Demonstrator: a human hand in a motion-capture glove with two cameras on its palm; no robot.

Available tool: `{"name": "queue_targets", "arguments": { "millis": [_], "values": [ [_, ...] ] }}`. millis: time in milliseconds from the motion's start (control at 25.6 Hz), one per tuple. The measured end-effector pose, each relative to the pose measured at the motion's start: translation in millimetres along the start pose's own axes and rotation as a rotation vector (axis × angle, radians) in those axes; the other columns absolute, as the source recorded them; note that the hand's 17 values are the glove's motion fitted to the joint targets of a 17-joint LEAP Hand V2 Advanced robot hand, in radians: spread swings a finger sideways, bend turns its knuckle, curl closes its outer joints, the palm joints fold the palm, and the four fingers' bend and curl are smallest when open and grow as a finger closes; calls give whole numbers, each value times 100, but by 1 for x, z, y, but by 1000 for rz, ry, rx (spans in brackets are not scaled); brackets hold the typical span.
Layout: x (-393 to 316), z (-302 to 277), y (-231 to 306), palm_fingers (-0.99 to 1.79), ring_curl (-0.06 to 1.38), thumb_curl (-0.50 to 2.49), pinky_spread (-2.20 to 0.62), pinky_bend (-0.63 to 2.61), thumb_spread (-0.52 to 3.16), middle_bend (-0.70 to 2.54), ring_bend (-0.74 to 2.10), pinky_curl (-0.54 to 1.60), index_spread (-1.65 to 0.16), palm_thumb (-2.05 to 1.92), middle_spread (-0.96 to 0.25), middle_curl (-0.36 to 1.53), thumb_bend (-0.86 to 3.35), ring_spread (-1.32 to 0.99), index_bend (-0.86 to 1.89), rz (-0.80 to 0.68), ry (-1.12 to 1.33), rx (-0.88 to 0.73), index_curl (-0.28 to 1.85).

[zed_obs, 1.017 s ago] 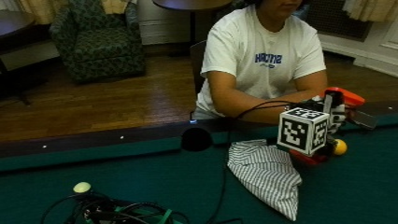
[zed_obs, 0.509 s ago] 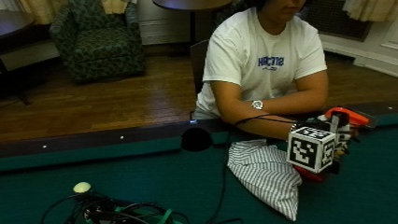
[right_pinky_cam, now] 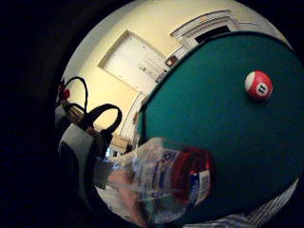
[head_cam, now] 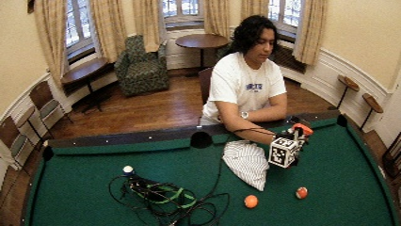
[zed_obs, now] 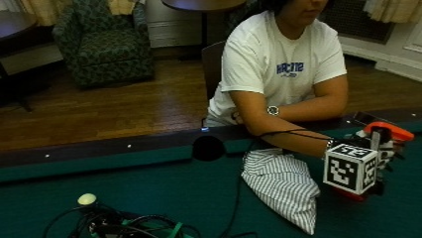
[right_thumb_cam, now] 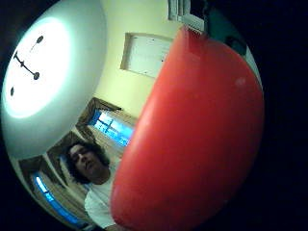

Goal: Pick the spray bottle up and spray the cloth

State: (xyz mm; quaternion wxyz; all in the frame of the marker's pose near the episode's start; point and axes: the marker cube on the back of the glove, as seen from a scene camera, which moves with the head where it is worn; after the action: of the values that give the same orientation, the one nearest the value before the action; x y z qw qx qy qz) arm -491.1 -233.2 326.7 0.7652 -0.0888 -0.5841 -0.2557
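Holding the clear plastic spray bottle with orange trigger head (zed_obs: 389, 133) upright beside the striped grey-and-white cloth (zed_obs: 284, 186) on the green felt worktop (zed_obs: 131, 188), the black-gloved right hand (zed_obs: 377, 154) has its fingers curled round the bottle, so pickup looks done and spraying remains.

Dim room, with daylight from behind and a bright ceiling.
Daylight comes in through the windows (head_cam: 179, 7) behind the person and shines on the wood floor (head_cam: 150, 108). The table (head_cam: 94, 165) looks darker, most of all near its front edge. In the thumb side view a patch of ceiling (right_thumb_cam: 43, 72) glows very bright, and the red top of the bottle (right_thumb_cam: 192, 144) has a soft shine. The ball (right_pinky_cam: 258, 85) catches light too.
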Motion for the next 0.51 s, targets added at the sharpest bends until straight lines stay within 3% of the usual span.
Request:
{"name": "queue_targets", "arguments": {
  "millis": [509],
  "values": [
    [16,16,-47,135,50,87,-32,53,56,59,81,42,-27,94,-21,60,-2,-22,19,-4,10,31,67]
  ]
}}
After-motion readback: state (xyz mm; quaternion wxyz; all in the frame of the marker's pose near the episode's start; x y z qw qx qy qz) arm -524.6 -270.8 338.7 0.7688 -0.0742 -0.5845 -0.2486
